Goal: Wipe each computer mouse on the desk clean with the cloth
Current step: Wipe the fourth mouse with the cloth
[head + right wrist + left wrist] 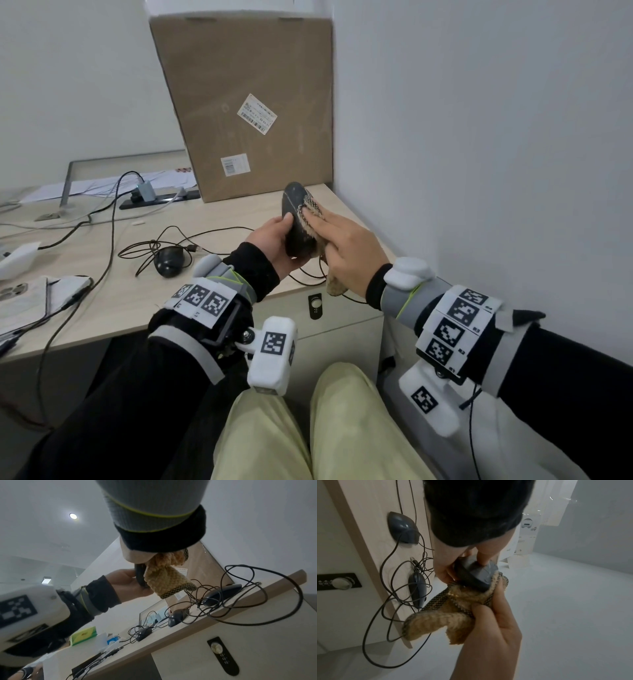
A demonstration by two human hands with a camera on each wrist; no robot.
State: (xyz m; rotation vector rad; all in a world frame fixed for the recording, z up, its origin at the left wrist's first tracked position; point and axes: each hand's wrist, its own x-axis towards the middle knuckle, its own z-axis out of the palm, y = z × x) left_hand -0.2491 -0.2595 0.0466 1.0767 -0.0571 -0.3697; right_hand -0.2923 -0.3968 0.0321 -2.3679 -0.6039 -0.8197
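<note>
My left hand (270, 240) grips a dark grey wired mouse (294, 219), held upright above the desk's right corner, thumb on its near side. A tan knitted cloth (310, 209) with a dark checked border lies against the mouse's right side under my right hand (342, 243). In the left wrist view the right thumb pinches the cloth (447, 615) below the mouse (476, 573); its loose end hangs down. A second dark mouse (169, 262) lies on the desk (239, 212) among cables. The right wrist view shows three mice on the desk: (221, 593), (176, 616), (143, 633).
A tall cardboard box (246, 102) stands at the back against the right wall. Tangled cables (205, 240) run across the desk and over its front edge. A power strip (157, 200), papers and a phone (13, 291) sit to the left. A drawer lock (315, 303) is below the edge.
</note>
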